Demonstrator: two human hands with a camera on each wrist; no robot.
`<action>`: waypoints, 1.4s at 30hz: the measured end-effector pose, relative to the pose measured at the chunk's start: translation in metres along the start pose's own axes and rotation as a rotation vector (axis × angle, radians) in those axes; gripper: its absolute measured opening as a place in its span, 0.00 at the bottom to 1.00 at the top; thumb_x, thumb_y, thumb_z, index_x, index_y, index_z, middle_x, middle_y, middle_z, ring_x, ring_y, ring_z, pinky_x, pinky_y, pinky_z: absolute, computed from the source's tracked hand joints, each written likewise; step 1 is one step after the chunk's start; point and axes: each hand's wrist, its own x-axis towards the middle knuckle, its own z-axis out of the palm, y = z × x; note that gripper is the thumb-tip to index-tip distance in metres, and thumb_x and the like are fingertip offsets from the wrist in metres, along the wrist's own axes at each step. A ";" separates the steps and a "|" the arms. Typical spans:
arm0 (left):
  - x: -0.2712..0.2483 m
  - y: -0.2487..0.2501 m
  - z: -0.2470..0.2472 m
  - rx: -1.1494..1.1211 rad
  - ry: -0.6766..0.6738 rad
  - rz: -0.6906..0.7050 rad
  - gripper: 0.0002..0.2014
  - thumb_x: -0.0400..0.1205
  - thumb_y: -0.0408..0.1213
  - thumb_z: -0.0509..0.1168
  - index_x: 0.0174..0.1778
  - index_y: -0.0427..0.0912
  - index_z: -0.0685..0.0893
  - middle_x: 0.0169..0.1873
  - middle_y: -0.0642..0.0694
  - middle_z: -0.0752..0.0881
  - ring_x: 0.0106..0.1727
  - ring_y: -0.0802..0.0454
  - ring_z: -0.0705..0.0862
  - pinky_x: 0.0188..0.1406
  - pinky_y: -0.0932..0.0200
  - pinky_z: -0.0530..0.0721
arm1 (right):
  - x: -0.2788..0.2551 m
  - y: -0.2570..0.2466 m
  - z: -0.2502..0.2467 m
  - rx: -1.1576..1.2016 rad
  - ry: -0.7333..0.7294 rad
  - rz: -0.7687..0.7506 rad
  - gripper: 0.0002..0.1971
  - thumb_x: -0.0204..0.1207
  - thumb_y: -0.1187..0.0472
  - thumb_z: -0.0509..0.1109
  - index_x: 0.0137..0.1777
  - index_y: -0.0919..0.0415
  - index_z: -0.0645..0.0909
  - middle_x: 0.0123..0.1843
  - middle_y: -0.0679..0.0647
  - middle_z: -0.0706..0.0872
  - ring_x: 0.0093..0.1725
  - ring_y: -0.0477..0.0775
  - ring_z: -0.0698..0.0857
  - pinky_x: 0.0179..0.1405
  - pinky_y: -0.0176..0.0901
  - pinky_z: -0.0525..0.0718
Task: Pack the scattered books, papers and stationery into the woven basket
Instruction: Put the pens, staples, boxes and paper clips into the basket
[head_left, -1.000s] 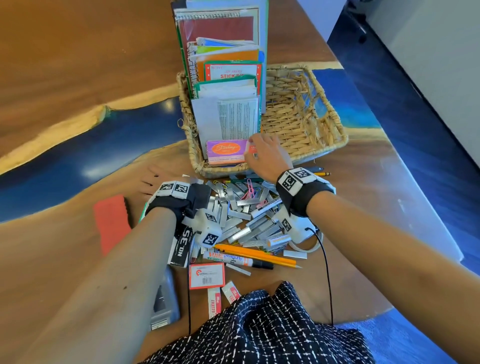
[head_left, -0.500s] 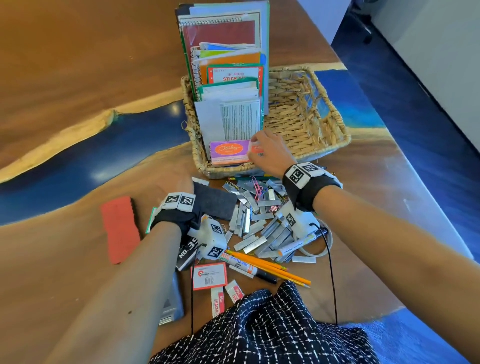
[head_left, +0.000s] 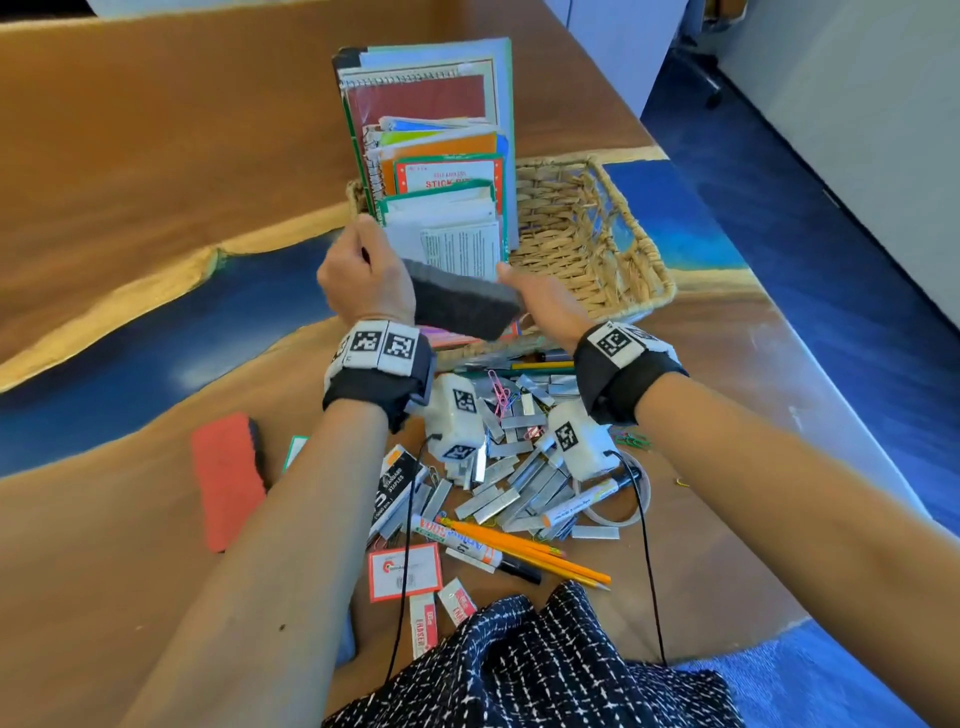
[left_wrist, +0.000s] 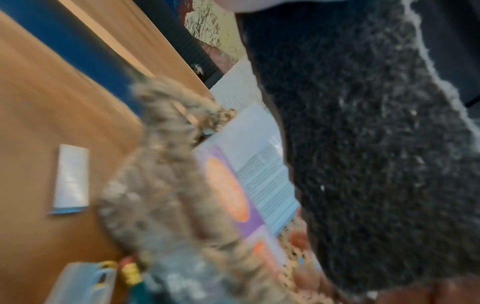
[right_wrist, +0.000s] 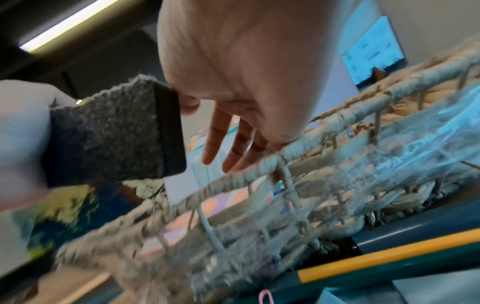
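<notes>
Red eraser (head_left: 228, 480) lies flat on counter (head_left: 130, 597), far left. Left hand (head_left: 363, 280) grips dark felt eraser (head_left: 460, 304), raised at woven basket's (head_left: 613, 260) near rim, by upright books (head_left: 441, 156). Right hand (head_left: 543, 306), fingers relaxed, straight, just beside eraser's end. Staples and pencils (head_left: 524, 553) scattered below.

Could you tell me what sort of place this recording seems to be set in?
Probably an office or meeting room: a long wood-and-blue-resin table, a ceiling strip light and what looks like a wall screen, with a rolling chair base on the floor behind.
</notes>
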 end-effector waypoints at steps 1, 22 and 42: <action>0.004 0.006 0.006 -0.010 0.002 -0.025 0.22 0.82 0.39 0.53 0.19 0.46 0.59 0.18 0.52 0.59 0.22 0.56 0.57 0.20 0.61 0.55 | 0.000 -0.002 -0.002 0.107 0.005 0.048 0.23 0.86 0.46 0.48 0.42 0.58 0.79 0.35 0.54 0.79 0.29 0.47 0.77 0.34 0.36 0.74; 0.026 -0.043 0.019 0.803 -1.047 0.190 0.30 0.76 0.54 0.68 0.73 0.47 0.74 0.68 0.40 0.76 0.69 0.40 0.73 0.68 0.44 0.72 | 0.035 0.009 -0.007 0.197 -0.004 0.257 0.09 0.81 0.69 0.64 0.59 0.62 0.72 0.44 0.56 0.78 0.48 0.61 0.80 0.48 0.51 0.81; 0.017 -0.058 0.017 1.106 -1.019 0.433 0.19 0.83 0.53 0.59 0.66 0.48 0.76 0.61 0.43 0.82 0.65 0.44 0.77 0.69 0.49 0.60 | 0.030 0.018 0.012 -0.651 -0.140 -0.006 0.27 0.75 0.53 0.72 0.72 0.58 0.70 0.70 0.59 0.77 0.66 0.60 0.77 0.61 0.48 0.76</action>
